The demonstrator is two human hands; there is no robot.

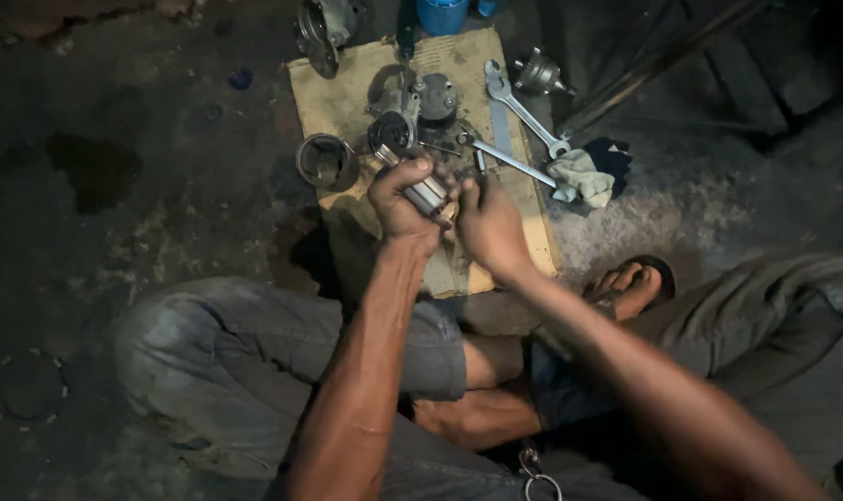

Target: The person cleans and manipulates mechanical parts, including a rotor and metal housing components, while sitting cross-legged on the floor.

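2 wrenches [519, 109], a rag [581, 176] and a metal ring [326, 161] lie around a cardboard sheet [338, 88].

A small silver metal cylinder [428, 194], ribbed along its side, is held tilted above a sheet of cardboard [347, 93], gripped between two hands.

Flattened tan cardboard sheet [347, 88] on the dark floor, no labels, signs or screens.

cardboard sheet [347, 93]: tan, stained dark
wrenches [523, 111]: silver
rag [581, 176]: pale cream
cylinder part [427, 193]: shiny grey
trousers [226, 343]: faded grey
floor [115, 186]: dark, blotched
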